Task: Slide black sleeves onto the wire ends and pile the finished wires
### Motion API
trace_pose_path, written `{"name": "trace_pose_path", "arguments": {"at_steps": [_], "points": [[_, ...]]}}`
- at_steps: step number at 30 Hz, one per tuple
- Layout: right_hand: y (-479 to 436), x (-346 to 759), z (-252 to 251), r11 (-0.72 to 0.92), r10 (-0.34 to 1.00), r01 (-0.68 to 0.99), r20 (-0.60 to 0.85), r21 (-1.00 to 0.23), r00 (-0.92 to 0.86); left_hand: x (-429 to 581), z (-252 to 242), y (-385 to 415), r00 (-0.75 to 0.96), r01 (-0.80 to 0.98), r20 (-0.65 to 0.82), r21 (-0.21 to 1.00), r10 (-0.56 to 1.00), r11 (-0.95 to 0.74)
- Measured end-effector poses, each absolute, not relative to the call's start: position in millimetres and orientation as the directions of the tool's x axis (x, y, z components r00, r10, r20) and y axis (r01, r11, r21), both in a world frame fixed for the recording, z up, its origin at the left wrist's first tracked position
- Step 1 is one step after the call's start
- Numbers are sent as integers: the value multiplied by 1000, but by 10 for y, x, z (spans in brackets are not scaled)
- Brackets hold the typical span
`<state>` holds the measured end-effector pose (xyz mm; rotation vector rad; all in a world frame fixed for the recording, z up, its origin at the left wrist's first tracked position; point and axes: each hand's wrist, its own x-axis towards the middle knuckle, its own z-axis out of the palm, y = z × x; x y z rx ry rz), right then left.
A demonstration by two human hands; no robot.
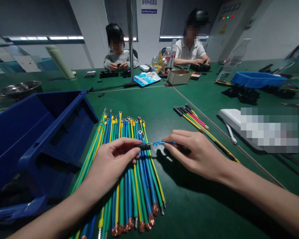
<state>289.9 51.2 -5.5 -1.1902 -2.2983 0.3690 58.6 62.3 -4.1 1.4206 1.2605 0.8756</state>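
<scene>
Between thumb and fingers, my left hand (119,156) pinches a short black connector housing (145,146). My right hand (191,151) grips a thin blue wire (159,143), its tip pointing at the housing's right end. Whether the tip touches the housing I cannot tell. Beneath my left hand lies a row of thick blue and green-yellow cables (129,196), with ring lugs at the far ends and bare copper on many near ends. Beyond my right hand, several yellow-green and red wires (198,124) with black connectors at one end rest on the table.
A dark blue plastic bin (52,132) stands on the left, a metal bowl (20,89) behind it. On the right are a white device (235,126) and a blue tray (259,79). A cardboard box (179,77) sits ahead. Two people work across the green table (149,99).
</scene>
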Motion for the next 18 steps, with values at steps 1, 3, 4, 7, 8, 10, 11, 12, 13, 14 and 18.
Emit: {"name": "trace_pose_path", "arguments": {"at_steps": [1, 3, 4, 7, 8, 10, 11, 12, 13, 14, 18], "points": [[509, 2899, -54, 580, 814, 683, 319, -444, -485, 591, -36, 621, 175, 220, -117, 972, 978, 77], [510, 2901, -49, 589, 808, 698, 330, -407, -488, 598, -32, 620, 158, 173, -141, 978, 977, 114], [513, 2904, -46, 591, 805, 706, 345, -390, -483, 599, -33, 623, 155, 159, -144, 980, 977, 120], [530, 2919, -31, 590, 797, 728, 398, -349, -455, 597, -40, 639, 142, 136, -140, 983, 980, 120], [534, 2926, -27, 589, 794, 733, 411, -340, -448, 594, -41, 644, 138, 130, -139, 984, 981, 121], [538, 2940, -25, 597, 784, 735, 427, -322, -450, 592, -42, 650, 133, 120, -142, 985, 981, 127], [536, 2944, -28, 605, 778, 732, 428, -314, -459, 592, -40, 651, 131, 118, -147, 984, 981, 131], [532, 2945, -34, 613, 773, 729, 426, -305, -471, 594, -38, 649, 130, 117, -151, 984, 980, 136], [527, 2943, -43, 622, 766, 724, 423, -298, -484, 598, -35, 647, 132, 117, -154, 983, 979, 139], [522, 2937, -54, 631, 761, 718, 418, -295, -497, 603, -30, 643, 138, 121, -158, 983, 978, 141], [513, 2891, -105, 666, 736, 678, 427, -312, -525, 622, -15, 628, 168, 171, -163, 976, 972, 134]]}}
